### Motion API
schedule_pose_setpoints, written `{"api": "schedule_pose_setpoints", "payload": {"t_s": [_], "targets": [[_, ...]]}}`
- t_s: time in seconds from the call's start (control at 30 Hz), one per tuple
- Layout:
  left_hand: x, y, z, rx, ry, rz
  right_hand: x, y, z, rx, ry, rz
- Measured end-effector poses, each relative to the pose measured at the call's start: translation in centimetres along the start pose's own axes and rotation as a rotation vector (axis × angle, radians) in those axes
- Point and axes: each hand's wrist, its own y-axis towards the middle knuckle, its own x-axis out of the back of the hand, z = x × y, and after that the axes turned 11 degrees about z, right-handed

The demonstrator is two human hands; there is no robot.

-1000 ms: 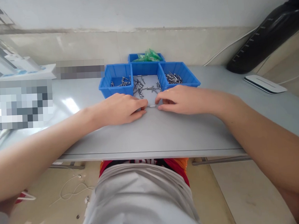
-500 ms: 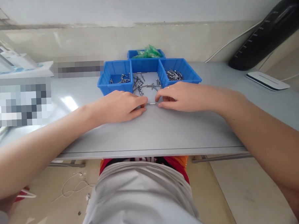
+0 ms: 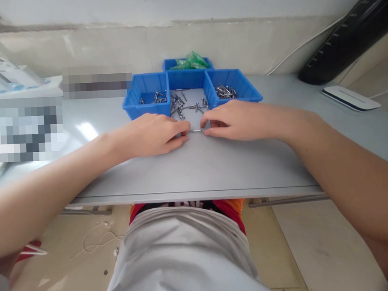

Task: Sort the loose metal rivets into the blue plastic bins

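Observation:
A slim silvery rivet [image 3: 197,130] lies level just above or on the grey table between my two hands. My left hand [image 3: 158,133] has thumb and forefinger curled at its thin left end, which runs in among the fingertips; the exact grip is partly hidden. On the other side, my right hand [image 3: 231,120] keeps its thumb and forefinger apart beside the rivet's right end, with nothing seen between them. More loose rivets [image 3: 178,104] lie scattered behind the hands, among the blue bins.
A left blue bin [image 3: 146,110] holds some rivets, and a right blue bin [image 3: 249,89] holds a bigger heap. Behind them, a third blue bin [image 3: 189,79] carries green plastic bags [image 3: 193,60]. A white flat device [image 3: 351,98] and black cylinder [image 3: 340,36] stand right.
The view has tipped slightly, so everything sits a bit higher in the picture. Both hands and the rivet keep nearly the same places relative to each other.

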Motion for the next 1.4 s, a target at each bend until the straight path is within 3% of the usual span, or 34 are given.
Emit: {"api": "schedule_pose_setpoints", "payload": {"t_s": [1.4], "targets": [[-0.11, 0.09, 0.17, 0.006, -0.041, -0.005, -0.12, 0.1, -0.39, -0.022, 0.049, 0.008]]}}
